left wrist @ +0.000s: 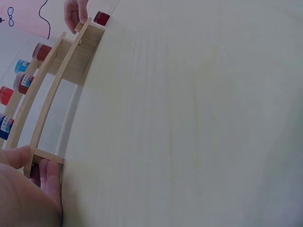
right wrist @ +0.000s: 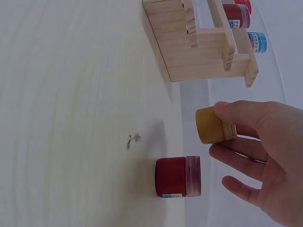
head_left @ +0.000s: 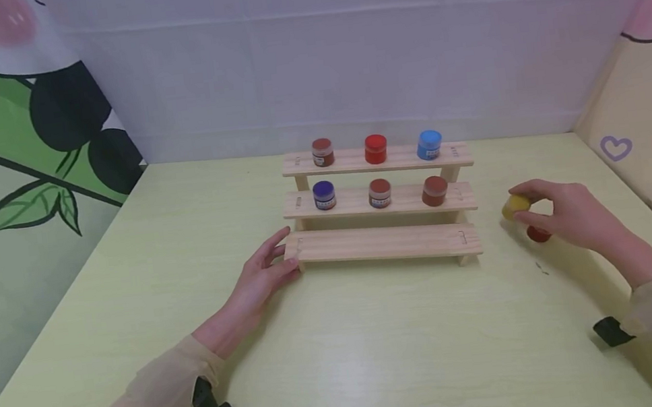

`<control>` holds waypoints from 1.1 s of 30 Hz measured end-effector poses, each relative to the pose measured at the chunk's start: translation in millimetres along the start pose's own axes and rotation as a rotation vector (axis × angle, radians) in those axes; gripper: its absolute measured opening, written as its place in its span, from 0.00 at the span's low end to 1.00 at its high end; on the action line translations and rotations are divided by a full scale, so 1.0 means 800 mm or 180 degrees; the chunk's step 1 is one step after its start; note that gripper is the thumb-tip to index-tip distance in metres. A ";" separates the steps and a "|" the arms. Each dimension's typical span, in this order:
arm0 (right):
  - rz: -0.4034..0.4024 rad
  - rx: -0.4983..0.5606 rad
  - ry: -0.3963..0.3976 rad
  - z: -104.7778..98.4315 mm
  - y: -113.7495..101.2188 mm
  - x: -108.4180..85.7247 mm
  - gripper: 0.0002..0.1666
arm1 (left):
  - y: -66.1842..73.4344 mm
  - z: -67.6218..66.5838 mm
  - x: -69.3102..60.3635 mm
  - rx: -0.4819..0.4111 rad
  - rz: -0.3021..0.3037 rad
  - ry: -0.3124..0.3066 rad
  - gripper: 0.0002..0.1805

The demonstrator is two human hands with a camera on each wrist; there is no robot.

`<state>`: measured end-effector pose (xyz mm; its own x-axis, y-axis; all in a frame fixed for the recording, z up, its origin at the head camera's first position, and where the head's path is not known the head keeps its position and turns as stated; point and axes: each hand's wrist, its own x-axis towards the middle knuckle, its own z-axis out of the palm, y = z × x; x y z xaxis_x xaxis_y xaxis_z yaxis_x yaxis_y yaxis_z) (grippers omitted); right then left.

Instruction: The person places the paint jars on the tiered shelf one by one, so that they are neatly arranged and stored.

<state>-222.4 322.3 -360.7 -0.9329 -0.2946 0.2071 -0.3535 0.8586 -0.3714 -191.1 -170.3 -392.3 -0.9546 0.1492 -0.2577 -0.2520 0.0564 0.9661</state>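
A three-tier wooden rack (head_left: 388,242) stands on the table, several small paint jars on its upper two tiers and a bare lowest board. My left hand (head_left: 263,269) grips the left end of that lowest board, its thumb (left wrist: 18,156) on the board and other fingers beneath. To the right of the rack, my right hand (head_left: 571,211) pinches a yellow paint jar (right wrist: 209,126) between thumb and fingers, held above the tabletop. A dark red paint jar (right wrist: 171,177) stands on the table just below that hand, partly hidden by it in the head view.
The top tier bears a brownish-red jar (head_left: 322,153), a bright red jar (head_left: 376,150) and a blue jar (head_left: 429,145). On the middle tier are a purple-blue jar (head_left: 324,195) and two brownish-red jars. A small dark mark (right wrist: 133,140) lies on the tabletop. Pale cloth (head_left: 346,65) hangs behind.
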 end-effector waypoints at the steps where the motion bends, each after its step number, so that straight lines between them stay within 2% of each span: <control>1: -0.0016 -0.0005 0.0006 -0.002 -0.003 0.000 0.24 | 0.000 0.000 0.000 0.0000 -0.0006 0.0005 0.35; 9: -0.0011 -0.0058 0.0101 -0.017 -0.030 0.003 0.25 | 0.001 -0.001 0.001 -0.0019 -0.0070 0.0031 0.35; 23: -0.0135 -0.0040 0.0625 -0.035 -0.073 0.004 0.29 | 0.001 0.000 0.003 0.0003 -0.0069 0.0025 0.35; 27: -0.0299 0.0086 0.0903 -0.030 -0.084 0.001 0.30 | 0.001 0.000 0.003 0.0003 -0.0069 0.0022 0.35; 33: -0.0746 0.0270 0.1241 -0.017 -0.100 0.002 0.32 | 0.001 -0.001 0.003 -0.0003 -0.0056 0.0009 0.35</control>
<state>-194.6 258.5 -318.5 -0.7376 -0.2828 0.6131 -0.5713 0.7454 -0.3435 -193.5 -170.7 -392.3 -0.9505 0.1453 -0.2748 -0.2690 0.0580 0.9614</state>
